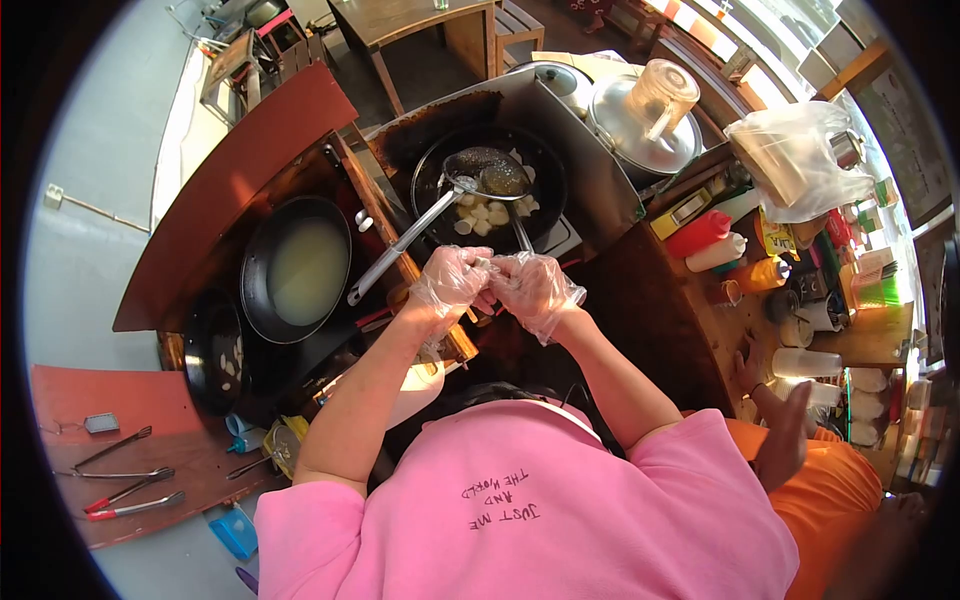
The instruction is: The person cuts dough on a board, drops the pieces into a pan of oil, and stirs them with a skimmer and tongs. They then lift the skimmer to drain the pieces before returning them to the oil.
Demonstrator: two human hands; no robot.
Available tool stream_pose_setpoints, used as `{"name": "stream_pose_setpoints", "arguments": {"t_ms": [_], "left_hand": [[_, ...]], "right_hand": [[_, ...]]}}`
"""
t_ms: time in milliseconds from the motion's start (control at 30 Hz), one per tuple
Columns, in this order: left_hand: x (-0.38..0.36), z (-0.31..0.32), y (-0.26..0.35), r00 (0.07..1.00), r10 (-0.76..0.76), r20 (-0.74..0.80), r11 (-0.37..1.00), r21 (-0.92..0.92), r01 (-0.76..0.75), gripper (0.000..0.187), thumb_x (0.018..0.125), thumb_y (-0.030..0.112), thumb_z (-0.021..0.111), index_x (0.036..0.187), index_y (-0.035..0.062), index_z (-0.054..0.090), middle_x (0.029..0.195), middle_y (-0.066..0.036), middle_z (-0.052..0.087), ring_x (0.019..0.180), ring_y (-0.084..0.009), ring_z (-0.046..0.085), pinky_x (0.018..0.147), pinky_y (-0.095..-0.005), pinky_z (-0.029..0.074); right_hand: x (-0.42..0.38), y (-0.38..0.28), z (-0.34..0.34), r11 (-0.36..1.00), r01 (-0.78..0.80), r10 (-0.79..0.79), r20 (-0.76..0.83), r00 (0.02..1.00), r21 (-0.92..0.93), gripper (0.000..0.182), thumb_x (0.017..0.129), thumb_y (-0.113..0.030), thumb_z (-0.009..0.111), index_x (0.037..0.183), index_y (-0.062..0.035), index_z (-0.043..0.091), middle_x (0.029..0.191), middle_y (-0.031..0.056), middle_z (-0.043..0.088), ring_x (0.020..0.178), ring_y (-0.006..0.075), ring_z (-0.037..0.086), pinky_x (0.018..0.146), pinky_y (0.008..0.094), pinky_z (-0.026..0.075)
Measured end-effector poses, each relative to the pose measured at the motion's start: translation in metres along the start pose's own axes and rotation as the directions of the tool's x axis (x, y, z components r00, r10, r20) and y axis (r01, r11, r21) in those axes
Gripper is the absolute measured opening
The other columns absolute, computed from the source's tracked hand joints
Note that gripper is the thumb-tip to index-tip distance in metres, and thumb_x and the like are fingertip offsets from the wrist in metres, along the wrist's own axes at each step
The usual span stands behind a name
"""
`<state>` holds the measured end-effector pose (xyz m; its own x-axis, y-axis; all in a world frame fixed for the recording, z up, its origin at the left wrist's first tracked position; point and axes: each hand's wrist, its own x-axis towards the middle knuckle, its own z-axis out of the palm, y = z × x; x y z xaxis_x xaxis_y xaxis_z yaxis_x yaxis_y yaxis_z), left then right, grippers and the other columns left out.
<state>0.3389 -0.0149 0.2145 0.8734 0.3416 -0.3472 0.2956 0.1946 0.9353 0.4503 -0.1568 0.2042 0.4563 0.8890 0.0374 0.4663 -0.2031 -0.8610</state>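
A: Mid-frame, both gloved hands meet. The left hand and right hand have fingers curled together, pinching something small between them; what it is, I cannot tell.

B: And the plastic gloves look thin and slippery.

A: Just above, two long ladle handles reach into the dark wok of pale pieces. Rigid metal, probably hot near the bowl; take them low on the handle.

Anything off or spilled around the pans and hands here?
Nothing spilled. Both gloved hands, left hand and right hand, meet in front of the dark pan of white pieces. Two ladles rest in it, handles jutting over its rim.
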Motion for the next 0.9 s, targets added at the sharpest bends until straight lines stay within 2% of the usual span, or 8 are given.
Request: {"name": "stream_pose_setpoints", "arguments": {"t_ms": [67,400,467,533,733,800,867,900], "left_hand": [[0.001,0.002,0.001,1.000,0.004,-0.003,1.000,-0.010,-0.004,0.038,0.092,0.001,0.054,0.127,-0.0140,0.054,0.090,-0.015,0.070,0.069,-0.0176,0.069,0.058,-0.0283,0.058],[0.010,0.009,0.007,0.989,0.143,-0.039,0.982,0.132,-0.137,0.022,0.092,0.001,0.054,0.103,-0.0101,0.069,0.084,-0.013,0.070,0.066,-0.0157,0.069,0.058,-0.0273,0.061],[0.016,0.007,0.000,0.982,0.185,-0.040,0.969,0.175,-0.175,0.020,0.092,0.001,0.056,0.103,-0.0099,0.069,0.083,-0.012,0.070,0.066,-0.0147,0.068,0.057,-0.0268,0.060],[0.019,0.008,-0.002,0.972,0.229,-0.042,0.952,0.216,-0.215,0.018,0.092,0.002,0.059,0.103,-0.0096,0.068,0.082,-0.011,0.071,0.065,-0.0136,0.068,0.057,-0.0262,0.060],[0.026,0.013,0.008,0.991,0.051,-0.126,0.994,0.104,-0.038,0.025,0.086,0.006,0.073,0.107,-0.0051,0.067,0.080,-0.008,0.071,0.059,-0.0106,0.064,0.053,-0.0240,0.054],[0.024,0.007,0.022,0.987,0.009,-0.162,0.950,0.310,0.042,0.029,0.085,0.009,0.074,0.110,-0.0037,0.067,0.079,-0.009,0.071,0.055,-0.0110,0.062,0.051,-0.0243,0.052],[0.030,-0.011,0.033,0.965,0.044,-0.259,0.902,0.426,0.073,0.034,0.082,0.016,0.078,0.109,-0.0024,0.068,0.081,-0.011,0.071,0.068,-0.0137,0.065,0.059,-0.0277,0.053],[0.040,-0.031,0.030,0.949,0.181,-0.259,0.787,0.617,0.019,0.033,0.083,0.017,0.077,0.108,-0.0014,0.068,0.081,-0.011,0.072,0.071,-0.0154,0.066,0.064,-0.0296,0.054]], "right_hand": [[0.000,-0.006,-0.007,0.997,-0.022,0.015,0.103,0.995,0.072,0.032,0.095,-0.038,0.056,0.101,-0.0091,0.068,0.073,0.0182,0.063,0.068,0.0388,0.061,0.062,0.0445,0.048],[0.004,-0.006,-0.012,0.998,0.032,-0.033,-0.017,0.999,-0.050,0.039,0.086,-0.041,0.065,0.103,-0.0068,0.067,0.077,0.0223,0.064,0.073,0.0423,0.062,0.065,0.0468,0.050],[0.006,-0.001,-0.011,1.000,0.005,-0.006,-0.060,0.998,-0.009,0.029,0.083,-0.029,0.064,0.098,-0.0056,0.072,0.063,0.0150,0.060,0.055,0.0235,0.056,0.058,0.0369,0.048],[0.005,-0.004,-0.014,0.999,-0.032,0.034,-0.074,0.997,0.026,0.028,0.083,-0.027,0.064,0.094,-0.0039,0.072,0.062,0.0140,0.060,0.055,0.0222,0.056,0.057,0.0363,0.048],[0.012,0.022,-0.014,0.968,-0.142,0.180,-0.175,0.968,0.208,0.023,0.085,-0.020,0.064,0.084,0.0011,0.072,0.054,0.0088,0.058,0.048,0.0151,0.054,0.052,0.0316,0.045],[0.014,0.028,-0.021,0.966,-0.124,0.170,-0.195,0.966,0.228,0.024,0.087,-0.020,0.063,0.082,0.0019,0.072,0.052,0.0068,0.057,0.046,0.0130,0.053,0.050,0.0304,0.045],[0.014,0.032,-0.032,0.912,-0.316,0.343,-0.066,0.937,0.260,0.028,0.086,-0.023,0.062,0.089,0.0033,0.072,0.076,0.0197,0.068,0.065,0.0294,0.066,0.066,0.0374,0.052],[0.015,0.061,-0.022,0.952,-0.176,0.219,-0.154,0.964,0.251,0.033,0.091,-0.026,0.059,0.091,0.0054,0.070,0.074,0.0153,0.069,0.061,0.0238,0.066,0.063,0.0353,0.052]]}}
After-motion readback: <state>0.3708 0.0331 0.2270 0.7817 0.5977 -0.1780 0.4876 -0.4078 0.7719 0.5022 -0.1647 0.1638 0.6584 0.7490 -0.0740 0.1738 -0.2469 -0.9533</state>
